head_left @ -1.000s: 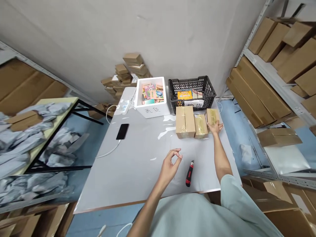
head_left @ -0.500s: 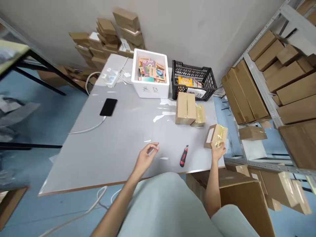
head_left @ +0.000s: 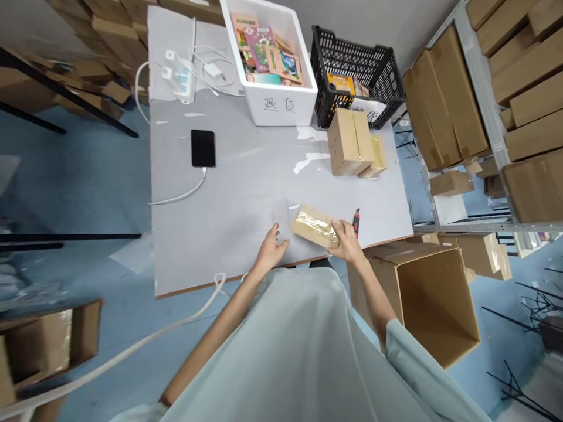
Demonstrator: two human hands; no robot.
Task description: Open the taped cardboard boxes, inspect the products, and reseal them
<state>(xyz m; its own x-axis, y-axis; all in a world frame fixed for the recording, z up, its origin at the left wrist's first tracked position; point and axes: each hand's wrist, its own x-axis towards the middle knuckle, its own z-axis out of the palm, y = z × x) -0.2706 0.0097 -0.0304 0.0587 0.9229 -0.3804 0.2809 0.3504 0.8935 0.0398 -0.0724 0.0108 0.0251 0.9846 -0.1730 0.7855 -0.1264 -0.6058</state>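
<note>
My right hand [head_left: 345, 241] grips the right end of a small cardboard box [head_left: 314, 227] with shiny yellowish tape along its top. The box is near the front edge of the grey table [head_left: 246, 193]; I cannot tell whether it rests on it. My left hand [head_left: 271, 249] is just left of the box, fingers apart, holding nothing. A red and black utility knife [head_left: 356, 221] lies right of my right hand, partly hidden by it. Two more cardboard boxes, a larger one [head_left: 350, 143] and a smaller one [head_left: 376, 157], stand side by side farther back.
A white foam bin [head_left: 281, 108] of booklets and a black plastic crate [head_left: 323, 82] stand at the back. A phone [head_left: 203, 148] on a cable and a power strip [head_left: 185, 82] lie left. A big open carton [head_left: 433, 299] stands below right, by shelves [head_left: 475, 70] of boxes.
My right hand has brought the small box from the table's right side to the front middle, and it now lies crosswise. My left hand has opened beside it. The view has shifted.
</note>
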